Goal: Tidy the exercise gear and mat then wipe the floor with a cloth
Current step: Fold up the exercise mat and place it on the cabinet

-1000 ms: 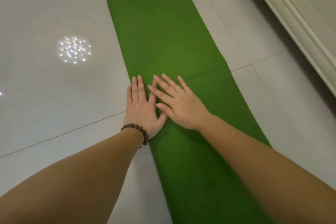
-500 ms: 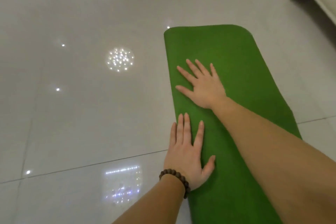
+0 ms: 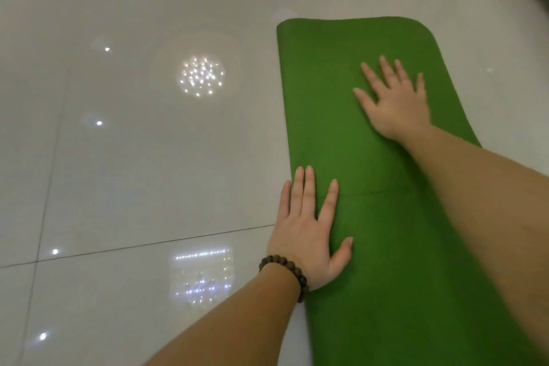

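While the green exercise mat (image 3: 350,128) lies flat on the glossy tiled floor (image 3: 133,157) under the left hand (image 3: 306,232) and right hand (image 3: 395,104), both spread palm-down, it looks soft, light and floppy, best taken at its far rounded end for rolling

Glossy pale tiled floor (image 3: 148,172) with dark grout lines reflects ceiling lights.

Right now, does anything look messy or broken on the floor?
Nothing looks broken or spilled. The green foam exercise mat lies flat on the glossy pale tiled floor, with a faint crease line across it. The left hand overlaps the mat's left edge, the right hand lies flat further up. The bright spots are only light reflections.
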A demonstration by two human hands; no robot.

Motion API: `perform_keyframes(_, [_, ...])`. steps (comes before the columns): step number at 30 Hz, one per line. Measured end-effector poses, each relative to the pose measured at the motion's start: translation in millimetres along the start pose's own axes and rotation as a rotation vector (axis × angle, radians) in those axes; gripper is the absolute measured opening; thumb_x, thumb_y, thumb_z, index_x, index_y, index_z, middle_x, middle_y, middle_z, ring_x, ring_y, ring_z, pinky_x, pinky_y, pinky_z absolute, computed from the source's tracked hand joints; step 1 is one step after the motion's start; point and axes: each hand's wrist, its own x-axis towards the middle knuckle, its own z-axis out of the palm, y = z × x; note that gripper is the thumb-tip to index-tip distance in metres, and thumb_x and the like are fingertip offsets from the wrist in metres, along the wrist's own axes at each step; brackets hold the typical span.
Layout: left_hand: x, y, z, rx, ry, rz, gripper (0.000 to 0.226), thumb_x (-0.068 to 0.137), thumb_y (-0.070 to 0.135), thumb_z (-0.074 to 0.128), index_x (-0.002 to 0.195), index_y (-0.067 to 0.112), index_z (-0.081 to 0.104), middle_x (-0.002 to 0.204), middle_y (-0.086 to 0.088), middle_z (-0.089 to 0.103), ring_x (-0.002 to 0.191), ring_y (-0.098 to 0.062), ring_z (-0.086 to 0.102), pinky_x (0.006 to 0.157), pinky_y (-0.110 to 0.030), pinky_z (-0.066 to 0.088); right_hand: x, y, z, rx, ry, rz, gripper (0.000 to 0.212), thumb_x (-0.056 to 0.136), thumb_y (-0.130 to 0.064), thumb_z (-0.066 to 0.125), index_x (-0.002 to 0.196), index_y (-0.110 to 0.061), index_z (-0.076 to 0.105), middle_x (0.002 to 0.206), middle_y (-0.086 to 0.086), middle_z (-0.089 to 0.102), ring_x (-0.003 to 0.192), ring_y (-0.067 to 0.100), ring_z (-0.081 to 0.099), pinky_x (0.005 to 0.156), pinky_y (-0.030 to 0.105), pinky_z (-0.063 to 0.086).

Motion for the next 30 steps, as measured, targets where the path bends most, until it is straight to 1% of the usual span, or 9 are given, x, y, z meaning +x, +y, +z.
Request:
perform_keyframes(6, [0.5, 0.0, -1.3, 0.019, -0.025, -0.009, 0.084, 0.086, 0.065, 0.024, 0.153, 0.019, 0.001, 0.157, -0.023, -0.012, 0.144, -0.034, -0.019, 0.118, -0.051, 0.000, -55.1, 37.6, -7.8, 0.174, 0.014, 0.355, 0.061, 0.098, -0.053, 0.013, 0.152, -0.027, 0.000, 0.159, 0.006, -0.007, 0.146, 0.026, -0.010, 0.115, 0.059, -0.002])
perform_keyframes(10, [0.3, 1.2, -2.9, 0.029, -0.005, -0.008, 0.079, 0.088, 0.059, 0.022, 0.153, 0.017, 0.009, 0.157, -0.024, -0.005, 0.145, -0.035, -0.013, 0.118, -0.051, 0.003, -146.9, -53.5, 8.5, 0.110, -0.003, -0.161, 0.053, 0.099, -0.050, 0.012, 0.150, -0.036, 0.002, 0.157, -0.006, -0.011, 0.146, 0.018, -0.012, 0.115, 0.055, -0.007])
perform_keyframes(12, [0.2, 0.9, -0.8, 0.038, 0.004, -0.006, 0.078, 0.088, 0.058, 0.020, 0.153, 0.018, 0.009, 0.157, -0.023, -0.005, 0.145, -0.035, -0.013, 0.118, -0.051, 0.004, -186.9, -35.2, 20.1, 0.000, -0.067, -0.194, 0.052, 0.098, -0.054, 0.007, 0.148, -0.042, -0.004, 0.158, -0.010, -0.010, 0.145, 0.014, -0.012, 0.115, 0.056, -0.005])
perform_keyframes(16, [0.5, 0.8, 2.0, 0.052, 0.015, -0.014, 0.079, 0.087, 0.060, 0.015, 0.153, 0.019, 0.003, 0.157, -0.022, -0.007, 0.145, -0.035, -0.013, 0.118, -0.051, 0.004, -218.8, 74.3, 24.9, 0.057, -0.033, 0.474, 0.056, 0.097, -0.054, 0.006, 0.149, -0.038, -0.006, 0.158, -0.004, -0.012, 0.146, 0.020, -0.012, 0.113, 0.061, -0.004])
perform_keyframes(18, [0.2, 1.0, 2.0, 0.060, 0.018, -0.010, 0.080, 0.086, 0.060, 0.014, 0.153, 0.019, 0.003, 0.158, -0.022, -0.006, 0.145, -0.035, -0.012, 0.118, -0.051, 0.004, -233.7, 68.6, 17.5, 0.154, 0.013, 0.686, 0.060, 0.098, -0.050, 0.010, 0.152, -0.027, -0.002, 0.159, 0.002, -0.012, 0.145, 0.023, -0.014, 0.113, 0.062, -0.002])
perform_keyframes(22, [-2.2, 0.7, 1.8, 0.055, 0.037, 0.001, 0.081, 0.086, 0.060, 0.017, 0.153, 0.018, 0.007, 0.158, -0.022, -0.003, 0.146, -0.035, -0.009, 0.118, -0.050, 0.003, -308.2, -44.9, 32.1, 0.151, -0.055, 0.043, 0.060, 0.096, -0.059, 0.012, 0.150, -0.035, -0.001, 0.158, -0.001, -0.012, 0.146, 0.021, -0.013, 0.113, 0.062, -0.002])
perform_keyframes(24, [-1.2, 0.4, 3.1, 0.058, 0.035, 0.003, 0.080, 0.086, 0.060, 0.018, 0.153, 0.018, 0.006, 0.158, -0.022, -0.004, 0.146, -0.034, -0.009, 0.118, -0.050, 0.002, -356.0, -36.5, 47.9, 0.038, -0.078, -0.050, 0.058, 0.095, -0.064, 0.012, 0.149, -0.042, 0.006, 0.159, -0.003, 0.000, 0.147, 0.022, -0.001, 0.111, 0.067, 0.006])
perform_keyframes(28, [-1.0, -0.4, 4.7, 0.065, 0.042, 0.008, 0.079, 0.087, 0.058, 0.021, 0.153, 0.017, 0.008, 0.158, -0.022, -0.002, 0.146, -0.036, -0.007, 0.118, -0.050, 0.002, -437.4, 78.7, 48.7, 0.202, -0.033, 1.089, 0.073, 0.088, -0.065, 0.004, 0.151, -0.029, -0.002, 0.159, 0.004, -0.008, 0.146, 0.027, -0.010, 0.110, 0.066, -0.006])
perform_keyframes(30, [-0.8, -0.2, 5.5, 0.069, 0.045, 0.012, 0.079, 0.087, 0.057, 0.022, 0.153, 0.016, 0.009, 0.158, -0.023, -0.001, 0.146, -0.036, -0.007, 0.118, -0.050, 0.003, -479.9, 70.5, 35.2, 0.279, 0.035, 1.207, 0.076, 0.087, -0.060, 0.010, 0.152, -0.021, 0.002, 0.160, 0.007, -0.006, 0.146, 0.027, -0.011, 0.110, 0.061, -0.013])
